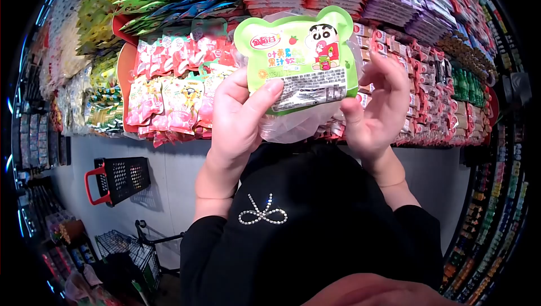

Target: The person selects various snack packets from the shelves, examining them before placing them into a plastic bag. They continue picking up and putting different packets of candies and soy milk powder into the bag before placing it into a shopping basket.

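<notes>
Snack shelves behind; green candy packet held between left hand and right hand, both grips clamped on it.

Crowded snack shelves, grey floor (black basket)

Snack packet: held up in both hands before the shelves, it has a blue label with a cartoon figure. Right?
Not blue: the head view shows the snack packet has a green label. Left hand and right hand do hold it before the shelves, cartoon figure included.
</notes>
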Tool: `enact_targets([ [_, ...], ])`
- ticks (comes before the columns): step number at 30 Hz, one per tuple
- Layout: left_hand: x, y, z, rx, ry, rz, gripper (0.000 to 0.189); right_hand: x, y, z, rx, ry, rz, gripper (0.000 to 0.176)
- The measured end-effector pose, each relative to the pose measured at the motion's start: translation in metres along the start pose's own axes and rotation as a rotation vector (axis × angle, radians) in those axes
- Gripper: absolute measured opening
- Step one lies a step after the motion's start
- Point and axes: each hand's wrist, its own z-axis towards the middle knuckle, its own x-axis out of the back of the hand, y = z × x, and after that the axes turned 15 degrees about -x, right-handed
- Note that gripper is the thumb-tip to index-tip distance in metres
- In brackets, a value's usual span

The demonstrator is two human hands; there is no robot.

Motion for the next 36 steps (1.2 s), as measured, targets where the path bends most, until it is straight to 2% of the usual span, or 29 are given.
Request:
enact_targets([
  [1,0.0,0.0,0.0,0.018,0.003,-0.015,0.024,0.0,0.001,-0.001,-0.267,0.004,0.259,0.039],
  [2,0.0,0.0,0.0,0.019,0.001,-0.016,0.024,0.005,-0.006,0.001,-0.455,-0.096,0.379,0.031],
  [3,0.0,0.0,0.0,0.036,0.007,-0.019,0.024,0.009,-0.009,0.003,-0.454,-0.095,0.378,0.031],
  [5,-0.002,-0.001,0.0,0.052,0.014,-0.022,0.024,0.013,-0.013,0.006,-0.75,-0.358,0.596,0.026],
  [9,-0.003,-0.002,0.0,0.054,0.018,0.0,0.024,0.011,-0.007,0.006,-0.861,-0.343,0.588,0.017],
  [16,0.004,-0.005,0.007,0.015,-0.043,0.048,0.028,0.006,-0.006,0.003,-0.827,-0.281,0.616,0.012],
  [27,0.003,-0.007,0.01,0.025,-0.02,0.085,0.03,-0.001,-0.006,0.004,-0.756,-0.285,0.604,0.012],
  [30,0.002,-0.009,0.009,0.004,-0.019,0.119,0.029,0.003,-0.004,0.004,-0.822,-0.317,0.552,0.012],
  [36,0.003,-0.011,0.009,-0.027,-0.022,0.167,0.028,0.003,-0.001,0.005,-0.815,-0.3,0.582,0.012],
])
